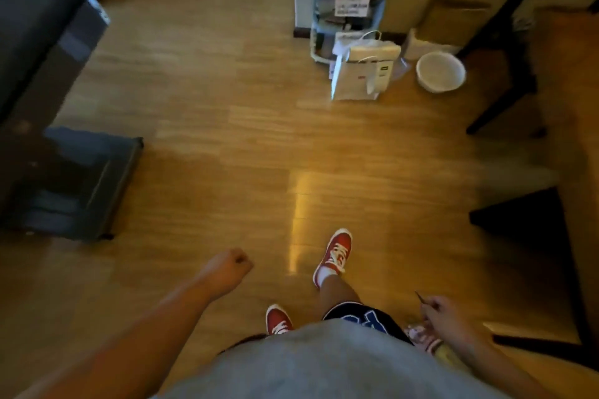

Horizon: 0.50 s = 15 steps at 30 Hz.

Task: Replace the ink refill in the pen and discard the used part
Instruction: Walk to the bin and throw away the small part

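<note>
I am standing on a wooden floor, looking down at my legs and red shoes. My right hand (445,317) at the lower right pinches a thin dark ink refill (420,297) whose tip sticks up and to the left from the fingers. My left hand (228,269) swings at the lower middle, curled into a fist with nothing seen in it. A round white bin (440,71) stands on the floor far ahead at the right. The pen itself is not in view.
A white paper bag (363,74) and a stacked storage rack (348,0) stand beside the bin. Dark table legs (505,81) and a table edge (531,230) are on the right. A dark suitcase (81,185) lies at the left. Folded cardboard (453,19) leans against the wall.
</note>
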### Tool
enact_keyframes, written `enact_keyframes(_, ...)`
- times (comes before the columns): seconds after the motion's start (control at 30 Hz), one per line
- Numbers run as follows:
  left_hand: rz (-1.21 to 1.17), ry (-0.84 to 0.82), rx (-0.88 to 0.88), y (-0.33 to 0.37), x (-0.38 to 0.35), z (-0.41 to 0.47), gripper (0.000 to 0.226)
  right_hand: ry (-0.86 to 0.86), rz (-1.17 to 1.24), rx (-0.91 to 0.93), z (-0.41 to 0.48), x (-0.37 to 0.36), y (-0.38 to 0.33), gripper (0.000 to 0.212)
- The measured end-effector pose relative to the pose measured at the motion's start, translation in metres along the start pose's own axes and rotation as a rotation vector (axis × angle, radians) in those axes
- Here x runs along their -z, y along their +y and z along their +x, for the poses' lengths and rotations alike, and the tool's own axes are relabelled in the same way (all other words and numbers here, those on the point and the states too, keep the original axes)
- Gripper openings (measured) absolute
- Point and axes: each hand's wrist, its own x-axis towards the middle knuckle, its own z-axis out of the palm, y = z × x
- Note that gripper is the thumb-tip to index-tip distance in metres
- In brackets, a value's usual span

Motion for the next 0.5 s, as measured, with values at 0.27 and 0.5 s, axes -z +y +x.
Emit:
enact_keyframes(0.27, 0.125, -0.138, -0.138, 0.178, 0.022, 0.087, 0.022, 0.031, 0.079, -0.084, 0.075, 0.085, -0.026, 0.021)
enact_keyframes(0.5, 0.240, -0.144, -0.091, 0.239, 0.045, 0.129, 0.023, 0.110, 0.122, 0.038, 0.136, 0.156, -0.125, 0.024)
